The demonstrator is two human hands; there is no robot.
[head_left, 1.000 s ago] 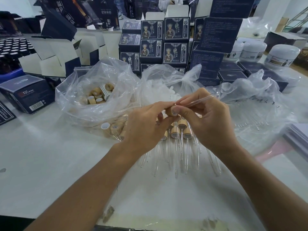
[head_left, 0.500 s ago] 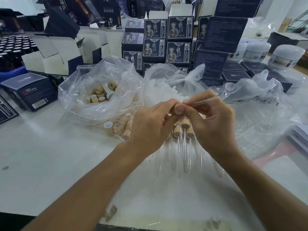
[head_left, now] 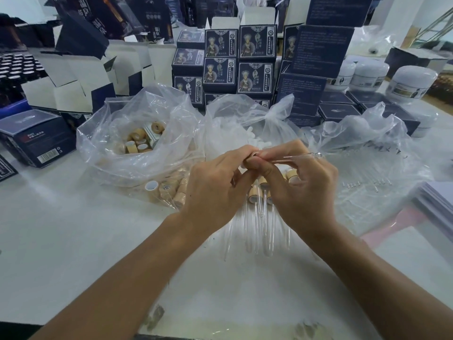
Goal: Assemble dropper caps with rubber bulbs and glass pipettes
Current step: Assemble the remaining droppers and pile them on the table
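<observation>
At centre frame, a left hand point(head_left: 215, 190) curls its fingers around a small cap point(head_left: 247, 163) while the right hand point(head_left: 301, 182) pinches a slim, clear glass pipette point(head_left: 297, 157) at its mouth. Beneath lie finished droppers point(head_left: 259, 207) on the white table point(head_left: 73, 241). Behind, crinkled plastic bags hold tan caps point(head_left: 139, 141), white bulbs point(head_left: 247, 133) and pipettes point(head_left: 367, 177).

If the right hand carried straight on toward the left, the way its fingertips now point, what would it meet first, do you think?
The right hand would meet the left hand almost at once: their fingertips already come together around the cap, so nothing else lies between them.
</observation>
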